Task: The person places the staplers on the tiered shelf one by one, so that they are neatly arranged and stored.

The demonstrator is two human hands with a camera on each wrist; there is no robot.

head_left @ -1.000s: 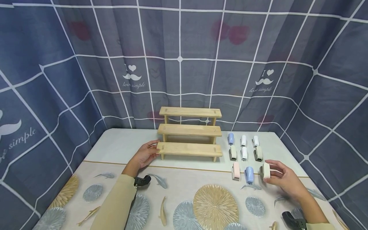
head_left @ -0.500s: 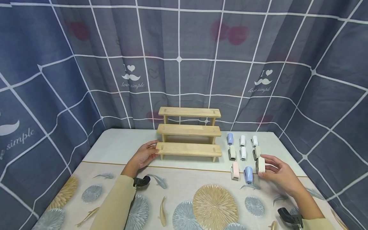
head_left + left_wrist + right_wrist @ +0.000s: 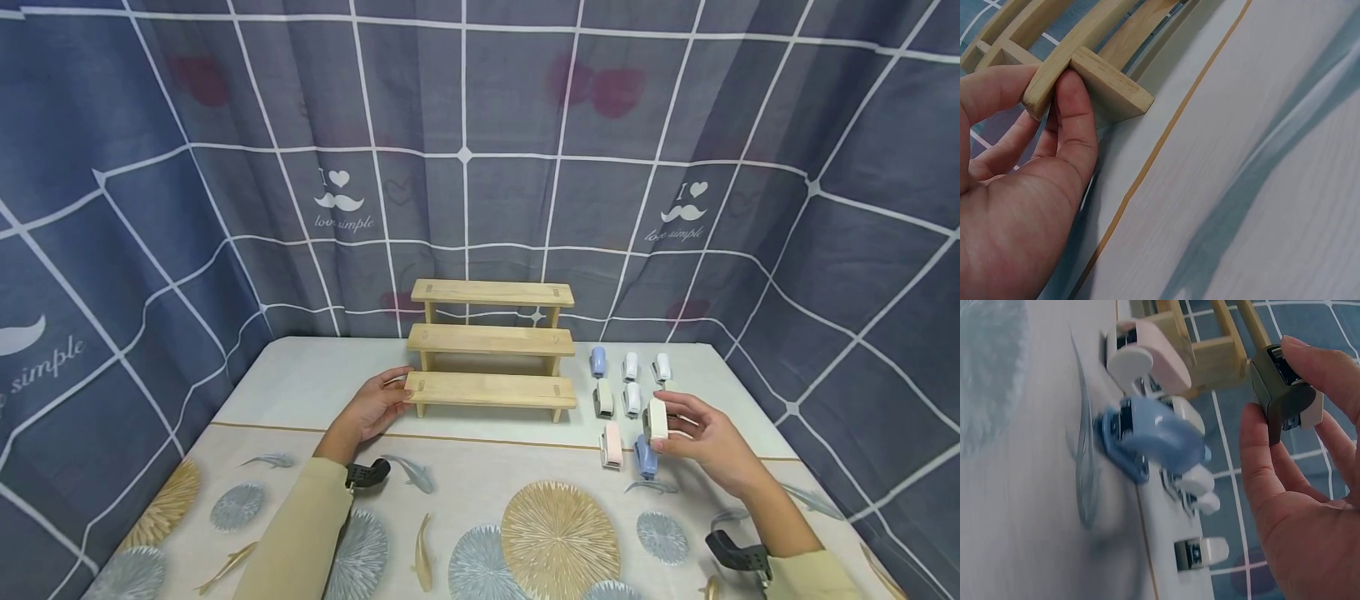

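Observation:
My left hand point(image 3: 375, 406) pinches the left end of the lowest board on a three-tier wooden display stand point(image 3: 491, 389); the left wrist view shows thumb and fingers on either side of the board's end point(image 3: 1054, 81). A cream mini stapler point(image 3: 656, 421) with a dark grey base is held between thumb and fingers of my right hand point(image 3: 708, 442), raised over the table. It overlaps a blue stapler point(image 3: 646, 460) in the head view. To the left of that one lies a pink stapler point(image 3: 611, 446). In the right wrist view, the held stapler point(image 3: 1272, 387) shows its grey underside.
Behind stand several more mini staplers, among them a cream one point(image 3: 603, 398), a white one point(image 3: 632, 400) and a blue one point(image 3: 597, 361). A patterned cloth point(image 3: 420, 504) covers the table's front. A dark blue checked curtain point(image 3: 420, 200) encloses the back and sides.
My right hand has lifted the cream stapler and carried it left, from the right of the blue stapler to over it. My left hand has stayed on the stand.

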